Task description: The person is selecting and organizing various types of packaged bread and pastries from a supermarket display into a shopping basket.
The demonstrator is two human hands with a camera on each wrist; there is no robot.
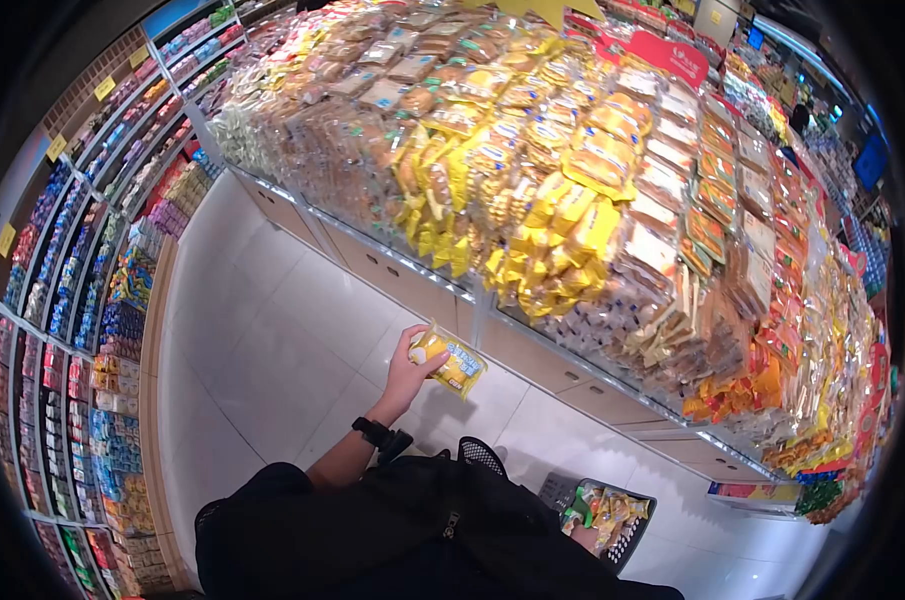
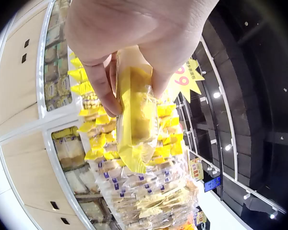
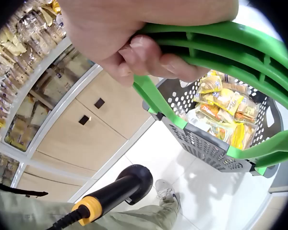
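Observation:
My left hand (image 1: 408, 368) grips a yellow snack packet (image 1: 448, 360) in front of the display's lower cabinets. In the left wrist view the fingers (image 2: 102, 85) and thumb curl round the top of that packet (image 2: 137, 115), which hangs down. My right hand (image 3: 134, 45) is wrapped round the green handle (image 3: 216, 45) of a grey shopping basket (image 3: 204, 143). The basket holds several yellow and orange snack packets (image 3: 225, 108). In the head view the basket (image 1: 627, 545) shows at the lower right, and the right hand is mostly hidden behind it.
A big sloping display of bagged breads and cakes (image 1: 572, 180) fills the upper right. Wooden cabinet doors (image 1: 402, 280) run beneath it. Shelves of small goods (image 1: 82, 300) line the left. White tiled floor (image 1: 272, 350) lies between. A black and yellow handheld scanner (image 3: 115, 191) hangs near my leg.

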